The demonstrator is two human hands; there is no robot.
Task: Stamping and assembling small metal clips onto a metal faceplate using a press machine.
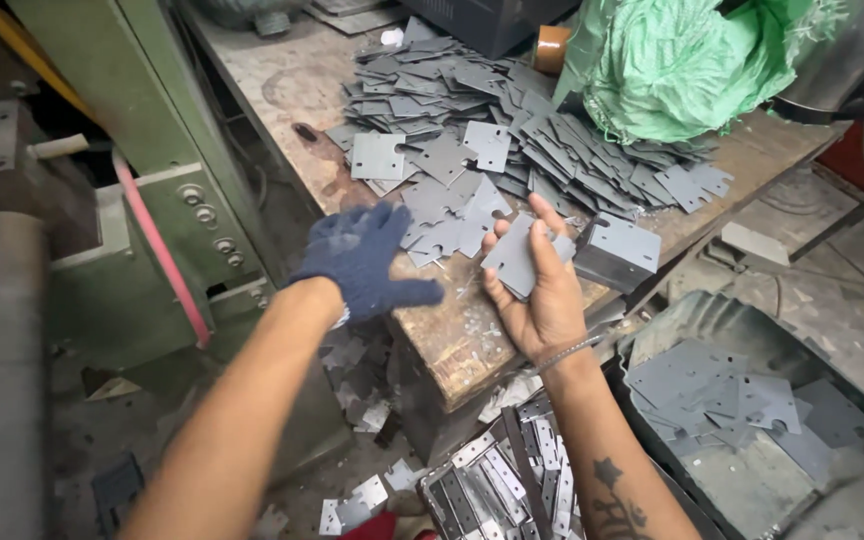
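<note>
From my head camera: my left hand (367, 262), in one dark blue glove, hovers open over the bench edge, fingers spread, holding nothing. My bare right hand (542, 290) grips one grey plate (517, 258) between thumb and fingers, just beside one neat stack (617, 250) of plates. A heap (512, 130) of plates, too many to count, covers the worn wooden bench (282, 85). One green sack (682, 60) sits behind it. One green machine (142, 190) stands at left. Two bins (742, 420) of plates rest on the littered floor.
</note>
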